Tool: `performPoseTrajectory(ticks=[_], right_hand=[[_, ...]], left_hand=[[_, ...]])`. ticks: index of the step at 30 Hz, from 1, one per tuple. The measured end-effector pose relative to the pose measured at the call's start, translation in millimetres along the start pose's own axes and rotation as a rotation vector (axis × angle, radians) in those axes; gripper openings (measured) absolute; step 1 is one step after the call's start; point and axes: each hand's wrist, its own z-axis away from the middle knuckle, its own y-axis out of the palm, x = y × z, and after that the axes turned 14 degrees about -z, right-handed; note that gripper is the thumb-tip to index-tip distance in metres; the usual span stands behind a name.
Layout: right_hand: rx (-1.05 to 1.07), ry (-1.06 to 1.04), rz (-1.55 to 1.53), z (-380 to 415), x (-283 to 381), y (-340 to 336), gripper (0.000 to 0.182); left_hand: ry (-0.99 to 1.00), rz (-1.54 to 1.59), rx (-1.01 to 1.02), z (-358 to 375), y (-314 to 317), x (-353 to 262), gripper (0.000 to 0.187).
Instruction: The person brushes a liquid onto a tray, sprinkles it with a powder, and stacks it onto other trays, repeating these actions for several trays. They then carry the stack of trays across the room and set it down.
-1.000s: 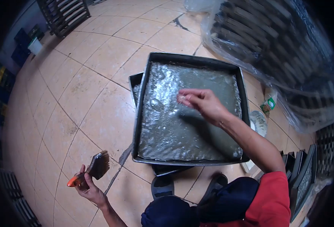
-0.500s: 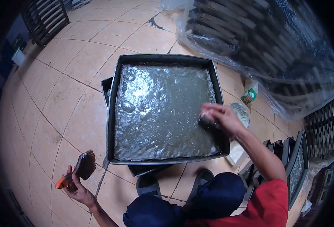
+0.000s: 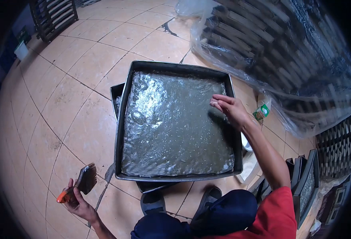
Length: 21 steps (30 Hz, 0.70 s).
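A large square dark pan (image 3: 179, 177) holds a glossy grey-green layer dotted with small pale specks. Over its right part hovers my right hand (image 3: 232, 111), fingers pinched together with pale white stuff at the tips, too small to name. To the lower left of the pan, my left hand (image 3: 79, 205) grips the orange handle of a wide brush (image 3: 87, 179), its dark bristles pointing up and right. Under the large pan another dark pan (image 3: 117, 91) sticks out at the left and bottom.
A white tray (image 3: 249, 169) lies right of the pan, partly behind my right arm. Near it is a green-and-white carton (image 3: 261, 112). Dark pans (image 3: 305, 183) stand at the lower right. Plastic sheeting (image 3: 247, 71) covers slatted stacks at the upper right. My feet are below the pan.
My right hand has moved up a little over the pan, still pinched. The view has shifted slightly. My left hand keeps hold of the brush.
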Motion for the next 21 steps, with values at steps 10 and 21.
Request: performPoseTrajectory(ticks=[10,21], right_hand=[[0.214,0.326,-0.006,72,-17,46,0.036],[0.165,-0.208,0.226,-42,-7,72,0.031]], left_hand=[[-0.054,-0.005,-0.011,-6,-14,16,0.028],[0.003,0.092,0.004,-4,2,-7,0.028]])
